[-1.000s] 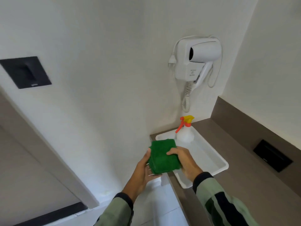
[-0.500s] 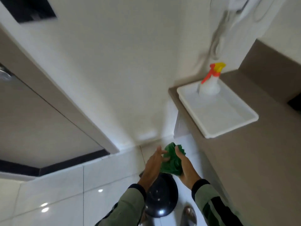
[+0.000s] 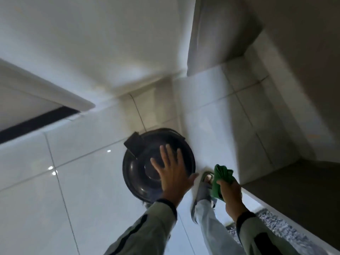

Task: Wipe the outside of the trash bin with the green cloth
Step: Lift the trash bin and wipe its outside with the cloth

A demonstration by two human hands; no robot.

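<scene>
A round black trash bin (image 3: 141, 173) with a domed lid and a hinge block at its far left stands on the white tiled floor, seen from straight above. My left hand (image 3: 173, 175) hovers over the lid with fingers spread; whether it touches the lid is unclear. To the right of the bin, my right hand (image 3: 230, 194) is closed around the crumpled green cloth (image 3: 220, 178), holding it above my foot.
My right foot in a grey slipper (image 3: 203, 190) stands close beside the bin. A brown counter (image 3: 294, 196) with a white edge runs along the right. White walls meet at the far corner, and a door frame (image 3: 55, 96) is at the left.
The view has swung down from the counter to the floor. My left hand let go of the cloth and moved over the bin lid. The right hand keeps the cloth, now lower.
</scene>
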